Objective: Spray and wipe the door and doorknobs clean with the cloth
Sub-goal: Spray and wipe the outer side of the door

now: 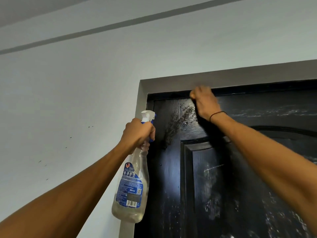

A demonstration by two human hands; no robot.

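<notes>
Against the pale wall [68, 93], the black door [171, 177] fills the lower right of the view and serves as the landmark for everything else. Its wood-grain face carries a raised arched panel, and streaks and speckles of wet spray show across it, thickest just below its top edge. A grey door frame [171, 83] runs along the door's top and down its left side, touching the wall. A dark stripe crosses the wall well above the door.

Both arms reach up toward the door's upper left corner. The spray bottle [132, 191] hangs upright just left of the door, overlapping the frame's left upright; it is clear, holds a little pale liquid at the bottom, and bears a blue label with a barcode. Its white and blue trigger head points at the door's top left area.

The left hand [137, 133] grips the neck of the spray bottle, fingers curled round the trigger. The right hand [204, 102] is closed into a fist at the door's top edge, just below the frame, blurred with motion. Whether it holds the cloth I cannot tell, since no cloth shows past the fingers. A thin dark band [217, 115] circles the right wrist. The 2 hands are apart, the left lower and nearer the door's left edge.
</notes>
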